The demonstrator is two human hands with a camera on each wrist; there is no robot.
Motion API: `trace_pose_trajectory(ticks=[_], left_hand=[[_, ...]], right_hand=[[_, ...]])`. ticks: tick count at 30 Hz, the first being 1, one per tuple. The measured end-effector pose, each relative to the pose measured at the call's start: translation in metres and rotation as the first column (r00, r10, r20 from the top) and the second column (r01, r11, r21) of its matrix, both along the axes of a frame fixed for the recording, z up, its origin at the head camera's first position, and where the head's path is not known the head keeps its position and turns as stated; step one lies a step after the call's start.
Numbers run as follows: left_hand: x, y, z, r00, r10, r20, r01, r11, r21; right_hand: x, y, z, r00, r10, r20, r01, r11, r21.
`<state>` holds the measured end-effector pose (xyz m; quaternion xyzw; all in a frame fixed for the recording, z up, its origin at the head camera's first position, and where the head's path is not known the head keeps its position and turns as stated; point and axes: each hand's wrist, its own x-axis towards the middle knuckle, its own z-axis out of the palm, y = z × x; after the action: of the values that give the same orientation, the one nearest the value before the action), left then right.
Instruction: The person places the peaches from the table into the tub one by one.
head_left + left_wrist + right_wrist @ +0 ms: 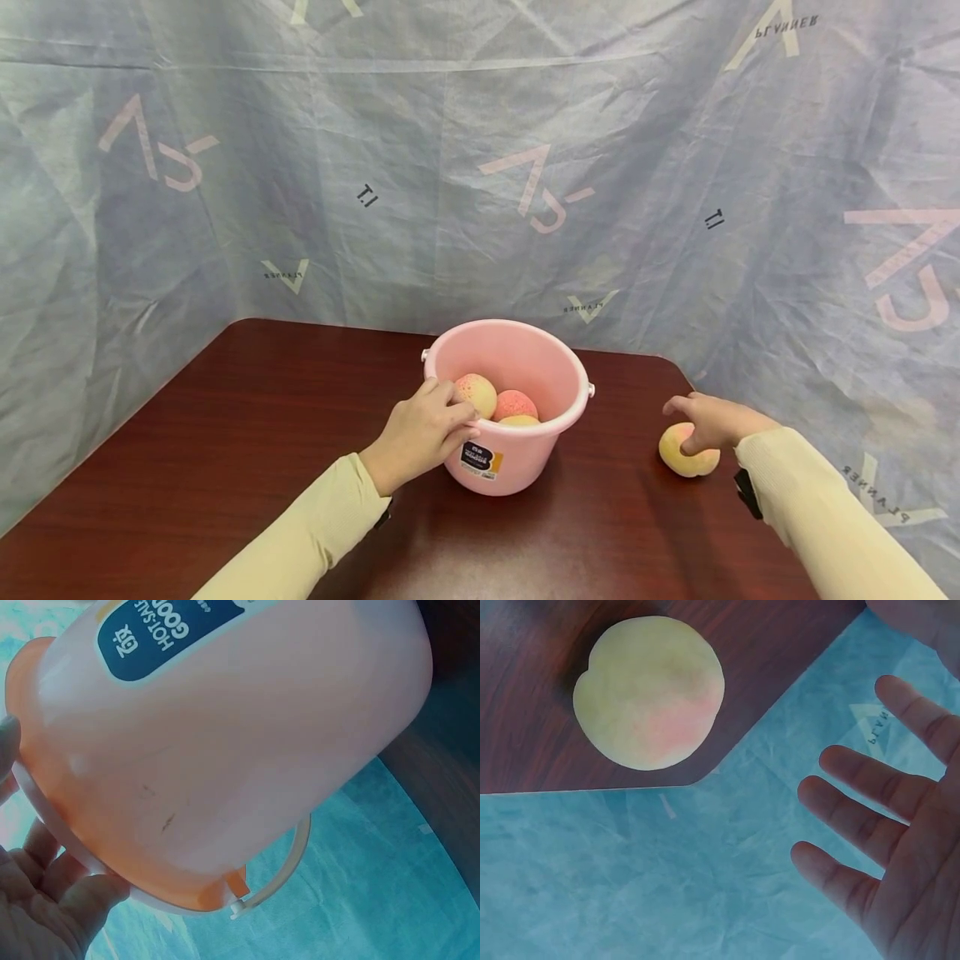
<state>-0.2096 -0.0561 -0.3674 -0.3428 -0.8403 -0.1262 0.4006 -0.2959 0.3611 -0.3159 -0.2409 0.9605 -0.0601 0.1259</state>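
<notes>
A pink plastic bucket [517,462] stands upright on the table. My left hand [423,429] grips its near-left rim, fingers over the edge and thumb outside; the left wrist view shows the bucket's wall [225,757] close up. Inside lie a yellow-pink peach [477,393] and a redder peach [516,403], with a pale yellow surface in front that may be another peach. To the right, a single peach [677,461] rests on the table. Over it hovers my right hand [720,419], fingers spread; in the right wrist view the hand [900,832] is apart from the peach [652,697].
The dark red-brown table [225,433] has a cut corner at the right, near the lone peach. A grey-blue printed cloth [420,125] hangs behind and along both sides. A pale handle [289,862] hangs from the bucket's side.
</notes>
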Motion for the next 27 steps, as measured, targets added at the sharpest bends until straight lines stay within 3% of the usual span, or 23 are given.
trace_pose_trajectory(ticks=[7,17,27], left_hand=[[0.000,0.000,-0.001,1.000,0.002,-0.010,-0.002,1.000,0.006],[0.000,-0.001,-0.001,1.000,-0.004,-0.006,0.004,1.000,0.005],[-0.001,-0.002,0.000,1.000,-0.002,-0.012,0.002,1.000,0.008]], right_hand=[[0.001,-0.003,-0.003,0.999,-0.012,-0.031,0.012,1.000,0.004],[-0.001,-0.002,-0.021,0.998,-0.002,-0.058,-0.005,0.994,-0.107],[0.003,0.005,-0.026,0.993,0.014,-0.119,-0.031,0.990,-0.140]])
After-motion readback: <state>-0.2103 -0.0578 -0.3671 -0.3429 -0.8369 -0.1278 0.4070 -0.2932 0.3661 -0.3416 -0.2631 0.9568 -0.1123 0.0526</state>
